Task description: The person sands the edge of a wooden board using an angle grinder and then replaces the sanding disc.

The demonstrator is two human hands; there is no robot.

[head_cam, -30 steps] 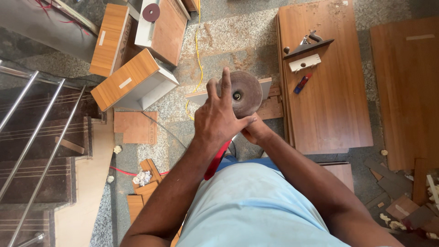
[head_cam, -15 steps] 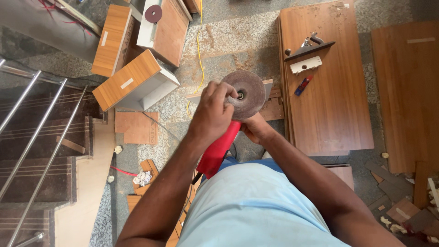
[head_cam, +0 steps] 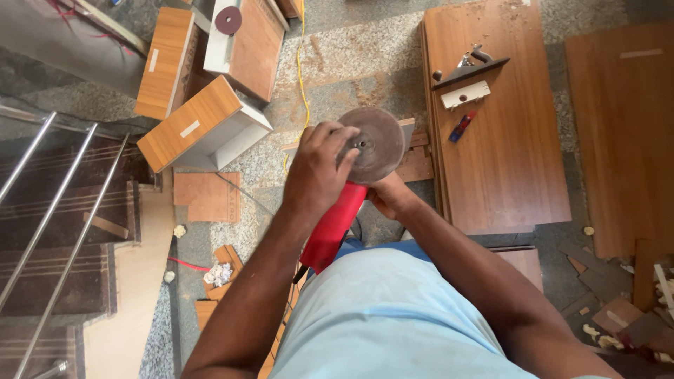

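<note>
I hold a red angle grinder (head_cam: 331, 227) in front of my body, its round brown sanding disc (head_cam: 378, 142) facing up. My left hand (head_cam: 319, 170) lies over the disc's left side, fingers curled onto its face near the centre nut. My right hand (head_cam: 390, 196) grips the grinder's head from beneath the disc, mostly hidden by it. The red body points back toward my light blue shirt.
A large wooden board (head_cam: 491, 119) lies to the right with a hand plane (head_cam: 469, 64), a white block and a small red tool on it. Wooden box units (head_cam: 203, 126) stand upper left. A yellow cord (head_cam: 300, 63), steel stair railing (head_cam: 49, 210) and wood scraps surround me.
My left hand went from spread fingers over the disc to curled fingers pressing on its face. The grinder shifted slightly; its red body shows more.
</note>
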